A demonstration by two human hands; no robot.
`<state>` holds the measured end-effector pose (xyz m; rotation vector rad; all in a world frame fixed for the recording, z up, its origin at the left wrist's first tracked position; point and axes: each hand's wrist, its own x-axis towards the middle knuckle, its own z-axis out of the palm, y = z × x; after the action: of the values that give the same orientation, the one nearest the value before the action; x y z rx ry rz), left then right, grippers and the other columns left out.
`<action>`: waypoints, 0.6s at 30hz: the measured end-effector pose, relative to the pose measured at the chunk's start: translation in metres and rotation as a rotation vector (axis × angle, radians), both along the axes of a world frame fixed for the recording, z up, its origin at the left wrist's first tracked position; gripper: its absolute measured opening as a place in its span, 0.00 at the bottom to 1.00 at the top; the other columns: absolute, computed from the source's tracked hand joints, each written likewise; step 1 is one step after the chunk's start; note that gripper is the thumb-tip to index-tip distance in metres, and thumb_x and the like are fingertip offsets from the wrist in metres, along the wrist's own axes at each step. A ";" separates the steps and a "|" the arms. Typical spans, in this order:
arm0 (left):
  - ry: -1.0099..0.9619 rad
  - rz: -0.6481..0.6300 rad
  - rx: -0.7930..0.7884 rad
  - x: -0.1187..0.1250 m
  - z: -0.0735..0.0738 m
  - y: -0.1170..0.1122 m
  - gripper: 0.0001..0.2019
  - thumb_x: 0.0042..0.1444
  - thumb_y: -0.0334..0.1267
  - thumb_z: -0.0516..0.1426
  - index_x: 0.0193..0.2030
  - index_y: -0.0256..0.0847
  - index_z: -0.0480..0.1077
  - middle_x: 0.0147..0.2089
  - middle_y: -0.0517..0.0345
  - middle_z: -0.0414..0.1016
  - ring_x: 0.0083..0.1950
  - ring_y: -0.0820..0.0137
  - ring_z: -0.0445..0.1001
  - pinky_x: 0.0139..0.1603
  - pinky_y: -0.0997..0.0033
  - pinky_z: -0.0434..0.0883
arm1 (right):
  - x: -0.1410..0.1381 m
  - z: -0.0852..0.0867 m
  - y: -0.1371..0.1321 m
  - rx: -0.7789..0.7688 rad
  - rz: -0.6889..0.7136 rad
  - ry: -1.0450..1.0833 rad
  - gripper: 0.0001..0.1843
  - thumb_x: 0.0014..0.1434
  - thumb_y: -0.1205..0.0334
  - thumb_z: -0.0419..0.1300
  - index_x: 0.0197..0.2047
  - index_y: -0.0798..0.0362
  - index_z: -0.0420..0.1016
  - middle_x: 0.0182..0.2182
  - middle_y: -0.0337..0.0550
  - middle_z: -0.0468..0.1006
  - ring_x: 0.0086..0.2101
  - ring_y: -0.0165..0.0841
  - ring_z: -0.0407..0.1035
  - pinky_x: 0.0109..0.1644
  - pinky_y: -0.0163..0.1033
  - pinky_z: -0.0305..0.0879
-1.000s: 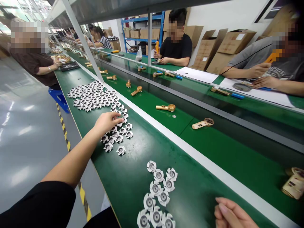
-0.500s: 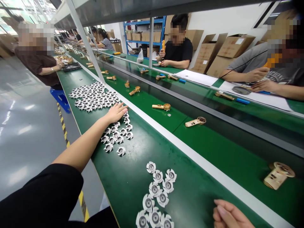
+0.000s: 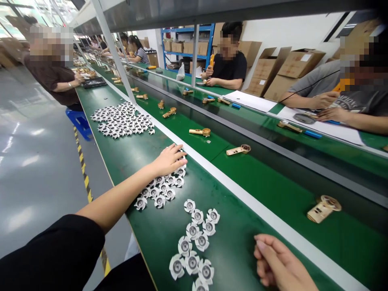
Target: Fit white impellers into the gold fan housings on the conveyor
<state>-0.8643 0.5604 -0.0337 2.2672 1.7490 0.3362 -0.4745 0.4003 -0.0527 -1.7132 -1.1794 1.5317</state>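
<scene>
My left hand (image 3: 169,160) lies flat with fingers stretched out on a small cluster of white fan impellers (image 3: 163,186) on the green bench (image 3: 230,242). A nearer group of impellers (image 3: 195,242) lies in front of me. A large spread of impellers (image 3: 121,119) sits farther along the bench. My right hand (image 3: 280,264) rests at the bottom edge, fingers loosely curled with nothing seen in them.
Gold handheld fan bodies (image 3: 323,208) (image 3: 238,150) (image 3: 200,131) lie on the conveyor belt beyond a white strip (image 3: 242,194). Seated workers face me across the line; one works at the left (image 3: 57,76). Cardboard boxes (image 3: 291,64) stand behind. The grey floor lies to my left.
My left hand has drawn a cluster of impellers away from the large spread and toward me. The fan bodies on the conveyor have shifted left. My right hand has come further into view.
</scene>
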 end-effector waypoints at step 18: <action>-0.005 0.023 -0.038 -0.004 -0.003 -0.199 0.73 0.27 0.79 0.61 0.77 0.51 0.34 0.79 0.39 0.31 0.76 0.33 0.42 0.70 0.25 0.42 | -0.249 0.034 0.217 0.802 1.002 -0.478 0.26 0.67 0.50 0.59 0.64 0.50 0.67 0.67 0.51 0.62 0.64 0.49 0.58 0.67 0.65 0.52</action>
<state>-0.8687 0.3613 -0.0363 2.2192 1.7652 0.3102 -0.7232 0.6173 -0.0182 -0.9357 -2.6983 0.7899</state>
